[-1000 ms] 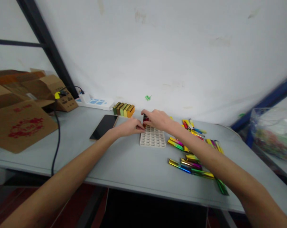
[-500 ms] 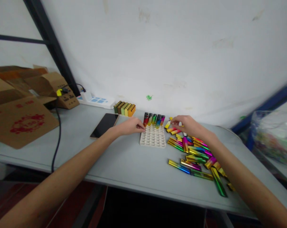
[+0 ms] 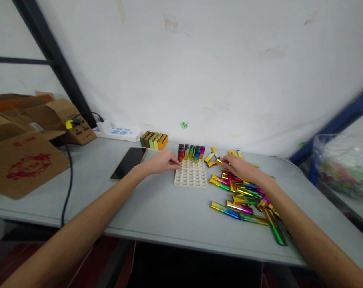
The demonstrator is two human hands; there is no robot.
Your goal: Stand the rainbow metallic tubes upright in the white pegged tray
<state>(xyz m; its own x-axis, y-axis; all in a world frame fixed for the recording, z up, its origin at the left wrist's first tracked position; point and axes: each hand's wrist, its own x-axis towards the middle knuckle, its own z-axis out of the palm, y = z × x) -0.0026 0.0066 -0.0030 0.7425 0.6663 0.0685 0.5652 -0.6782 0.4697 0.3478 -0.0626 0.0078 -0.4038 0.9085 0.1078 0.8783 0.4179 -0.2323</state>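
Note:
A white tray (image 3: 190,179) with rows of holes lies on the table, and several lighters (image 3: 191,151) with dark tops stand upright along its far rows. At the tray's far left corner, beside a red lighter (image 3: 181,154), is my left hand (image 3: 162,162), its thumb and fingers pinched. What those fingertips hold, if anything, is hidden. To the right of the tray my right hand (image 3: 239,166) is closed on a lighter, whose gold end (image 3: 219,161) sticks out towards the tray. Under and around that hand lie loose shiny lighters (image 3: 249,191) in gold, pink, green and blue.
A block of lighters (image 3: 154,140) stands near the wall, behind a dark phone (image 3: 128,163). At the left are a white power strip (image 3: 120,133), a black cable (image 3: 69,184) and an open cardboard box (image 3: 28,160). A clear plastic bag (image 3: 343,172) sits at the far right.
My right hand has closed on a lighter from the loose ones and shows its gold end. My left hand stays at the tray's corner. The whole view has shifted slightly.

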